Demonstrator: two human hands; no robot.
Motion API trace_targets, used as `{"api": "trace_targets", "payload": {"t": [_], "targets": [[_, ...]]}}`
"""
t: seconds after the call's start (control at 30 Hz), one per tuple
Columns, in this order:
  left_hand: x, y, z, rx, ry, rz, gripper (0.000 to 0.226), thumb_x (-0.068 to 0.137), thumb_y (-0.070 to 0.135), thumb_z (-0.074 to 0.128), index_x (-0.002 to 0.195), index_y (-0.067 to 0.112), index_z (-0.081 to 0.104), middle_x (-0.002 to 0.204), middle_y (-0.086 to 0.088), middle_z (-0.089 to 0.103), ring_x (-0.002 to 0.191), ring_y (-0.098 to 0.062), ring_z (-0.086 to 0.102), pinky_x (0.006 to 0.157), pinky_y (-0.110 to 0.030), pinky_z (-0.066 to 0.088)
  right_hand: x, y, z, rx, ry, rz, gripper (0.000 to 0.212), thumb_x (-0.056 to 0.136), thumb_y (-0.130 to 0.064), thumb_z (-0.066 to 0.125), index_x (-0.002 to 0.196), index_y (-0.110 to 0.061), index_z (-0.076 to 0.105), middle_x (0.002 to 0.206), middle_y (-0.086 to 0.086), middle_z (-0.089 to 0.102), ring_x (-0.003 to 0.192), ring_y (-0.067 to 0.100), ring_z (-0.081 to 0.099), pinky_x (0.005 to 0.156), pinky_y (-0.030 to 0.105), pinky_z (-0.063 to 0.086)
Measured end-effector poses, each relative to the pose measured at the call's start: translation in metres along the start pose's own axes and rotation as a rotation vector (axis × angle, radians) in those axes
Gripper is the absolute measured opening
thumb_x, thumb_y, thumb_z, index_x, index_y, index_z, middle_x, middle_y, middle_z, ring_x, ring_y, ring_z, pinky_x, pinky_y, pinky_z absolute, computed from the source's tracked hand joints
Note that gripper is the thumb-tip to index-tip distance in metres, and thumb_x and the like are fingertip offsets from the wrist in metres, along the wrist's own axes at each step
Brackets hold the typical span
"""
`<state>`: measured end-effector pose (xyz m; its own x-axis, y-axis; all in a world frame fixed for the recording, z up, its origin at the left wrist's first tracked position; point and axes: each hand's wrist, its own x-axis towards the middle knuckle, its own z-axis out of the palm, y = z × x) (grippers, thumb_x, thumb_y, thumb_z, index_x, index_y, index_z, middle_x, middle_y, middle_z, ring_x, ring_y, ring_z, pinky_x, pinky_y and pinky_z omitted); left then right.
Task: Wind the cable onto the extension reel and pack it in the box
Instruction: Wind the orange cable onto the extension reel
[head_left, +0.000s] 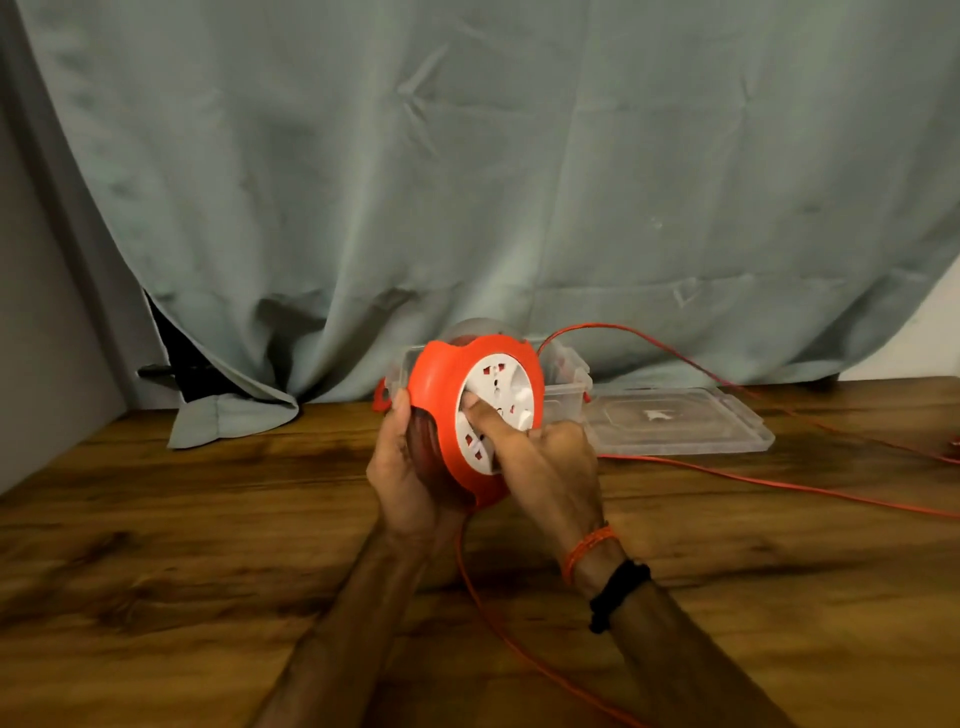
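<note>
An orange extension reel (441, 384) with a white socket face is held up above the wooden table (208, 545). My left hand (410, 478) grips its back and underside. My right hand (540, 457) lies on the white face, fingers curled into it near the white knob. The orange cable (483, 608) hangs from the reel's bottom, runs toward me, and other stretches trail off across the table to the right. Behind the reel stands a clear plastic box (563, 387), open, with its clear lid (675, 421) flat on the table to its right.
A grey-green curtain (467, 182) hangs along the table's back edge, its hem bunched on the tabletop at the left. Loose cable loops over the box and crosses the right side of the table. A grey wall borders the left.
</note>
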<state>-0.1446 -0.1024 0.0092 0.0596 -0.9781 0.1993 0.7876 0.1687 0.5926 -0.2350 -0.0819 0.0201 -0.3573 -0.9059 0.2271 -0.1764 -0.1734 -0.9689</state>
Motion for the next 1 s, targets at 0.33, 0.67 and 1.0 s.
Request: {"api": "trace_targets", "payload": {"t": [0.33,0.67,1.0], "targets": [[0.005,0.003,-0.005,-0.046,-0.138,-0.114,0.064,0.102,0.051,0.027,0.104,0.014,0.079,0.107,-0.015,0.076,0.095,-0.029,0.075,0.071,-0.038,0.062,0.022,0.000,-0.038,-0.639,0.040,-0.609,0.036,0.068,-0.060,0.066,0.083,-0.027,0.065,0.046,-0.017,0.044,0.054,0.005,0.051,0.060,0.026,0.049],[0.003,0.001,-0.007,-0.041,-0.246,-0.147,0.070,0.094,0.058,0.033,0.138,0.009,0.056,0.136,-0.022,0.061,0.125,-0.040,0.059,0.103,-0.056,0.047,0.027,0.009,-0.045,-0.836,-0.077,-0.746,0.067,0.071,-0.056,0.061,0.130,-0.026,0.051,0.075,0.000,0.069,0.079,0.024,0.064,0.076,0.040,0.054],[0.005,-0.002,-0.006,-0.002,-0.128,-0.056,0.064,0.094,0.050,0.041,0.138,0.006,0.056,0.125,-0.019,0.068,0.112,-0.033,0.068,0.092,-0.046,0.057,0.009,0.001,-0.022,-0.576,0.129,-0.362,0.060,0.050,-0.070,0.074,0.085,-0.021,0.068,0.088,-0.004,0.071,0.087,0.018,0.064,0.077,0.034,0.053]]}}
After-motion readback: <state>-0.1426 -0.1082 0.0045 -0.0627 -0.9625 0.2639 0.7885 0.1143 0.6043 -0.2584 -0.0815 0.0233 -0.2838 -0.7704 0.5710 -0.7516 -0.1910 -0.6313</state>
